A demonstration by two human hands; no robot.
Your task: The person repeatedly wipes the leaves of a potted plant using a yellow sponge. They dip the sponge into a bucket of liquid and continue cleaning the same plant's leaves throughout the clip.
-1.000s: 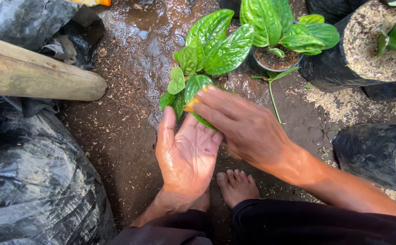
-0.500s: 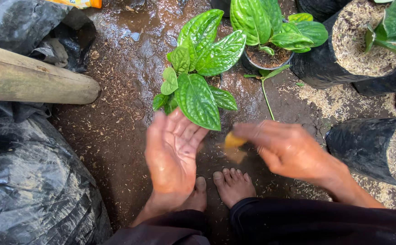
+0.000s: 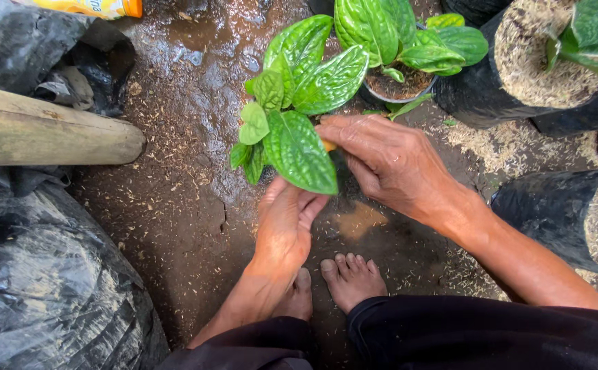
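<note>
Small green plant with glossy puckered leaves (image 3: 299,130) stands upright just above left hand (image 3: 285,229) fingers, which lie open, palm up under the leaves; right hand (image 3: 388,161) nearer the stem, fingers pinched on something yellowish at its base, wet muddy ground (image 3: 175,205) below

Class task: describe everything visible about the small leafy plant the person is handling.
The plant has glossy, puckered green leaves, heart-shaped, large and small, spreading over wet muddy ground. Its base is hidden beneath the leaves. The left hand reaches under it from below; the right hand meets it from the right, fingers at the lower leaves.
</note>
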